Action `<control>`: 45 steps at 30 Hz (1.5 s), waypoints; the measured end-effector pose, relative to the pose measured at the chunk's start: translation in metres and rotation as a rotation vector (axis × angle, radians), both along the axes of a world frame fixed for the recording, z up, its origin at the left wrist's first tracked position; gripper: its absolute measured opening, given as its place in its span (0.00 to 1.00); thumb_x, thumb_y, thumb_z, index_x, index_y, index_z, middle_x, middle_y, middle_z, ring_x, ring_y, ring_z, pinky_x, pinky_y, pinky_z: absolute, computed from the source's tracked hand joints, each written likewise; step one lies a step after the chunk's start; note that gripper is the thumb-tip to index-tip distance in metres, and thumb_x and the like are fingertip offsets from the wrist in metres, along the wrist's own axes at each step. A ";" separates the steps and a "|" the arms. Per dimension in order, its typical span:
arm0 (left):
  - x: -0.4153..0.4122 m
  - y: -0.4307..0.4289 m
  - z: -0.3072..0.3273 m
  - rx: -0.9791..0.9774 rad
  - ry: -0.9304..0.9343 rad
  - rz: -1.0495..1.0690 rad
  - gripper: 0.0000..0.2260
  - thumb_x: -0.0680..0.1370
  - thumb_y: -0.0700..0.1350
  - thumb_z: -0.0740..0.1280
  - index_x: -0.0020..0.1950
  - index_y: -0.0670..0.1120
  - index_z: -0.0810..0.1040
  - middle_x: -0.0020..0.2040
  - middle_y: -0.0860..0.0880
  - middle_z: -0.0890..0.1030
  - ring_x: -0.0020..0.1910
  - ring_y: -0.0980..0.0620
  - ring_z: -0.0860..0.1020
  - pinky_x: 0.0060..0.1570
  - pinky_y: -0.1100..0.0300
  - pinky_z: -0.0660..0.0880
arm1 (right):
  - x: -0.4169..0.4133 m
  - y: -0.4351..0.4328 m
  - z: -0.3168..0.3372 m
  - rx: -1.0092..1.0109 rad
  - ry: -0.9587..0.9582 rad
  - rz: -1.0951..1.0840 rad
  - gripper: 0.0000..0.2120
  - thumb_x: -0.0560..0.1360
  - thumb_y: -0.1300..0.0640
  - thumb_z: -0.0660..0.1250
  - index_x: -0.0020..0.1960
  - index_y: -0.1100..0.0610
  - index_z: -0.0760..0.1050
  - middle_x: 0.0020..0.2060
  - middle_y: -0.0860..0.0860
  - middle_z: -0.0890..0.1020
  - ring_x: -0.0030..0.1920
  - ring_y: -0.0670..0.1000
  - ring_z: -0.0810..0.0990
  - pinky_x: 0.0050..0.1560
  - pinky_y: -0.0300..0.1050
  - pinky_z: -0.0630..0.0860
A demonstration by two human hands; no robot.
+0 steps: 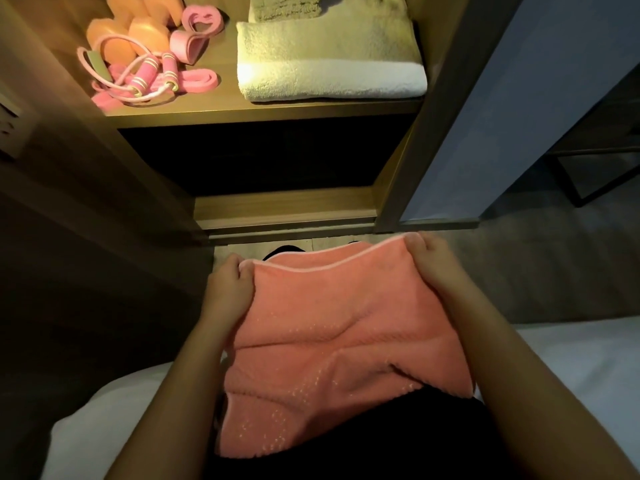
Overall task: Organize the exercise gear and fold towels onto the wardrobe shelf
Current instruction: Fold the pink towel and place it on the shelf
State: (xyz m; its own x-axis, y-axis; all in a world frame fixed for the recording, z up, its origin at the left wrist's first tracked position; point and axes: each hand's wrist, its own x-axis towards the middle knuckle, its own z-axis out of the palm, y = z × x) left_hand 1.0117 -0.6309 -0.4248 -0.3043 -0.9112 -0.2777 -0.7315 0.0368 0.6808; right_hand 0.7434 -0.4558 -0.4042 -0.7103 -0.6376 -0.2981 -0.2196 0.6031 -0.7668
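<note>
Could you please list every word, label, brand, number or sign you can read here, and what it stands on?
No text can be read anywhere in this view.
The pale tag among the skipping rope: too small and blurred to show lettering.
The wall plate at the left edge: dark and blurred, nothing legible.
The pink towel and the folded towel on the shelf: no label or print visible.

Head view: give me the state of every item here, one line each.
pink towel, held by its far edge, off the shelf.
left grip, pinching its left corner.
right grip, pinching its right corner.
white towel, folded, lying on the shelf.
olive towel, folded, farther back.
jump rope, loosely coiled on the shelf.
</note>
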 end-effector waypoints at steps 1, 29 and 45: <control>-0.001 0.000 -0.009 0.009 -0.013 0.036 0.11 0.82 0.48 0.57 0.42 0.50 0.72 0.41 0.48 0.77 0.39 0.50 0.76 0.34 0.58 0.69 | 0.001 -0.004 -0.009 0.029 -0.016 0.000 0.16 0.82 0.54 0.53 0.56 0.59 0.78 0.48 0.51 0.79 0.48 0.50 0.76 0.46 0.45 0.69; 0.009 -0.012 -0.021 0.147 0.140 0.197 0.06 0.79 0.48 0.66 0.44 0.49 0.78 0.42 0.48 0.81 0.41 0.48 0.80 0.36 0.56 0.74 | -0.026 -0.007 -0.041 -0.152 -0.120 -0.007 0.05 0.73 0.54 0.73 0.42 0.54 0.78 0.37 0.47 0.81 0.38 0.44 0.78 0.37 0.35 0.72; 0.029 -0.068 0.105 -0.153 0.132 -0.416 0.13 0.75 0.42 0.71 0.52 0.60 0.76 0.49 0.58 0.80 0.48 0.66 0.78 0.43 0.64 0.73 | -0.068 0.001 0.056 -0.156 -0.214 0.214 0.06 0.76 0.49 0.69 0.50 0.51 0.81 0.41 0.44 0.83 0.40 0.42 0.81 0.36 0.34 0.76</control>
